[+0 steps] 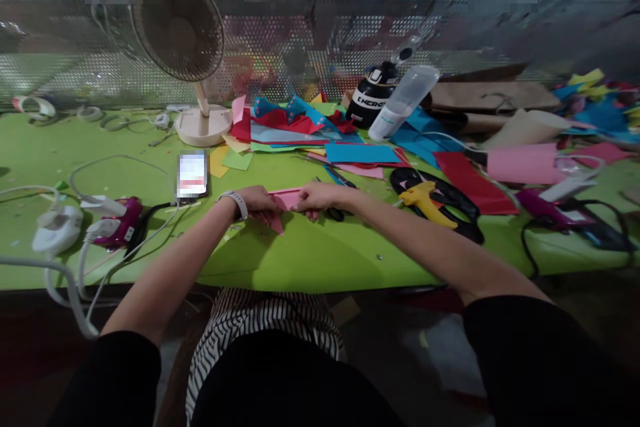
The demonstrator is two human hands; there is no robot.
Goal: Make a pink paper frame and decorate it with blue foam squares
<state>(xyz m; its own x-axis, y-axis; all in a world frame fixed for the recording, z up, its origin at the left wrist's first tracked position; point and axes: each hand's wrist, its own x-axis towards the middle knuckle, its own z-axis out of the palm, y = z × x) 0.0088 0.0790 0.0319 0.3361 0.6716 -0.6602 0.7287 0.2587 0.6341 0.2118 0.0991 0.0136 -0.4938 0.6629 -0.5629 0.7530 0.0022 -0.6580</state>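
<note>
Evidently the pink paper [287, 200] called for both hands: it bridged the gap between them above the near part of the green table [310, 267], a pointed bit hanging beside the left fingers. The left hand [257, 200] pinched one end, and the right hand [320, 195] nipped the other between thumb and bent fingers, presumably to keep it steady. From where I stood, what looked like scissors [336, 215] lay partly hidden by the right wrist, perhaps for easy reach. The yellow glue gun [427, 203] rested on a black tray [473, 230], likely to spare the tabletop drips. Coloured sheets [363, 153] lay farther back, seemingly leaving working room, and the phone [192, 170] faced the person, handy for a glance.
</note>
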